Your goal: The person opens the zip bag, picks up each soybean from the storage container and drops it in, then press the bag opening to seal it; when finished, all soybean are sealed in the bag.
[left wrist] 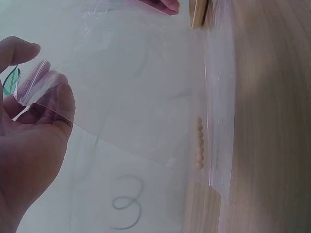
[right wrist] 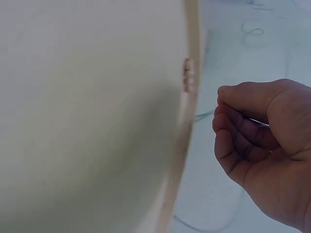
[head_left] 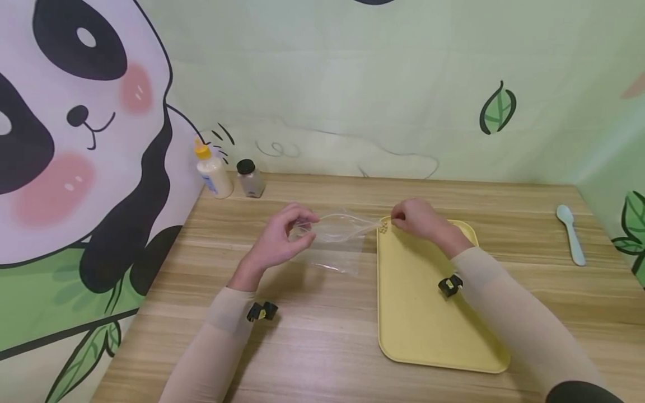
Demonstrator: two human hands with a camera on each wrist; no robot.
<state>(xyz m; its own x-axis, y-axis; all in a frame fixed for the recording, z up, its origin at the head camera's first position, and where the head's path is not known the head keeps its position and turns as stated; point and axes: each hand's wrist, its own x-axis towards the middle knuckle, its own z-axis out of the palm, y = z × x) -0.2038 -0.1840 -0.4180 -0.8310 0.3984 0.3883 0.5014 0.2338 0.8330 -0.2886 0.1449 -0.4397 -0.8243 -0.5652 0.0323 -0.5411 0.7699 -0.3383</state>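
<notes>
My left hand [head_left: 274, 238] holds one edge of a clear plastic bag [head_left: 335, 260]. In the left wrist view the film passes over its curled fingers, and the thumb stands apart. A row of small pale beads [left wrist: 199, 143] shows low down in the bag. The bag's opposite end reaches the far left corner of a yellow tray [head_left: 428, 313], where a small cluster of beads [head_left: 383, 228] sits. Just right of that cluster is my right hand [head_left: 418, 218]. Its thumb and fingertips [right wrist: 221, 92] are pressed together, and nothing shows between them.
Behind and to the left stand a white bottle with a yellow cap [head_left: 215, 174] and a small jar with a black lid [head_left: 250, 179]. A pale blue spoon [head_left: 571, 235] lies to the right of the tray. A printed wall sheet [head_left: 322, 101] borders the wooden table [head_left: 312, 347].
</notes>
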